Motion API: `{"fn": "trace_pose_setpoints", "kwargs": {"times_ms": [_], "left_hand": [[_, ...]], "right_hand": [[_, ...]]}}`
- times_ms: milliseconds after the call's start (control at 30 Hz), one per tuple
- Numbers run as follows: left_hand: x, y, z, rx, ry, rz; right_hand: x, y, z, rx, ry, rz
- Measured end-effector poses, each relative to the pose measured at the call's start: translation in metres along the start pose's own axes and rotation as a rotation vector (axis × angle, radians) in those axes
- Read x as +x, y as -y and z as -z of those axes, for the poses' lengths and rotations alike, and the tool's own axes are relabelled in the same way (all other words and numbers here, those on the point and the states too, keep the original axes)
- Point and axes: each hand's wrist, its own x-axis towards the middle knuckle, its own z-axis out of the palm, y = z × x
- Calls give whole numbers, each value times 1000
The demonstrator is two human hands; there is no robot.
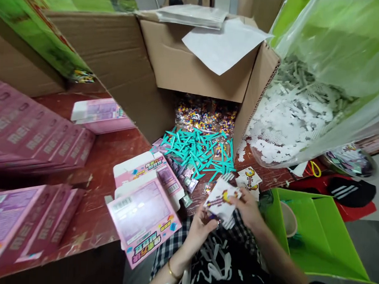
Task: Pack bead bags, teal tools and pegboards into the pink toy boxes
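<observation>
Over my lap, my left hand (200, 229) and my right hand (249, 208) are closed on white cards (220, 197) with a pixel pattern in yellow and dark red. More white pieces stick out behind and below the top card; how many is hidden. My left thumb presses near the lower edge, while my right fingers grip the right edge. Similar pattern cards (249, 177) lie on the table just beyond my right hand. Ahead of the hands is a heap of teal plastic sticks (200, 150), with small sachets (186, 175) to its left.
An open cardboard box (201, 63) holds bags of colourful beads (206, 113). Pink printed boxes (145, 217) lie at left, with more pink boxes (37, 132) in rows. A clear bag of white pieces (290, 116) stands right, above a green bin (323, 238).
</observation>
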Motion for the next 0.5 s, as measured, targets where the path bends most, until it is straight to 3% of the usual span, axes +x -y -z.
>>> {"fn": "trace_pose_setpoints", "kwargs": {"times_ms": [100, 233, 367, 433, 500], "left_hand": [[-5, 3, 3, 66, -130, 25], [-15, 4, 11, 91, -117, 82], [-24, 3, 13, -4, -81, 131], [-26, 1, 13, -61, -106, 151], [-26, -2, 14, -115, -147, 182]], "right_hand": [[-11, -17, -41, -142, -18, 129], [62, -4, -40, -600, -102, 406], [148, 16, -43, -1236, 138, 331], [170, 23, -49, -1307, 200, 308], [174, 31, -52, -1310, 212, 325]]}}
